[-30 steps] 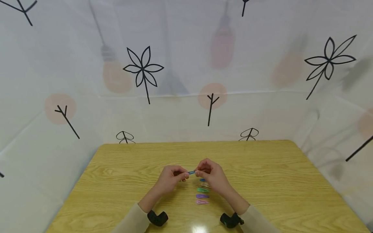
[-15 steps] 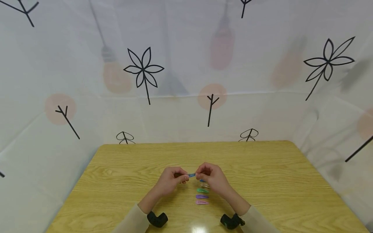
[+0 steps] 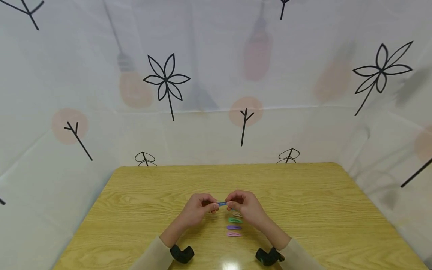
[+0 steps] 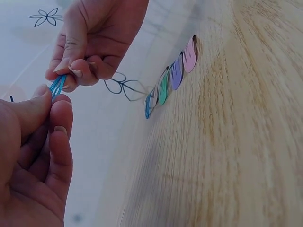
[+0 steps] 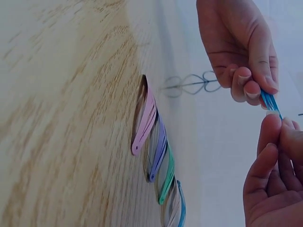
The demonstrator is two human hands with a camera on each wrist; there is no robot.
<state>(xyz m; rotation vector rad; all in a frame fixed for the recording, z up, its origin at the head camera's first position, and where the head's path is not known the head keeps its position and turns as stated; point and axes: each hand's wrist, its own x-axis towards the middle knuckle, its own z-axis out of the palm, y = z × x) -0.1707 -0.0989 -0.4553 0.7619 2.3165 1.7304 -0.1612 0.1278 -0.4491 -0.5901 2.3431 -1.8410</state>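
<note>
A blue snap hair clip (image 3: 222,204) is held above the table between both hands. My left hand (image 3: 199,210) pinches one end between thumb and fingers. The thumb and fingertips of my right hand (image 3: 246,206) pinch the other end. Below them, more snap clips lie in a column: a second blue clip (image 4: 147,106), mostly behind the right hand in the head view, then a beige clip (image 3: 237,215), a green clip (image 3: 235,220), a purple clip (image 3: 234,227) and a pink clip (image 3: 234,234) closest to the body.
The wood-grain table (image 3: 152,183) reaches back to a white patterned cloth (image 3: 209,138) that hangs behind and at both sides. Each wrist wears a black band, the left band (image 3: 182,254) and the right band (image 3: 269,257).
Both hands have come slightly nearer the body with the blue clip between them, the right hand more so. It now covers most of the blue clip on the table.
</note>
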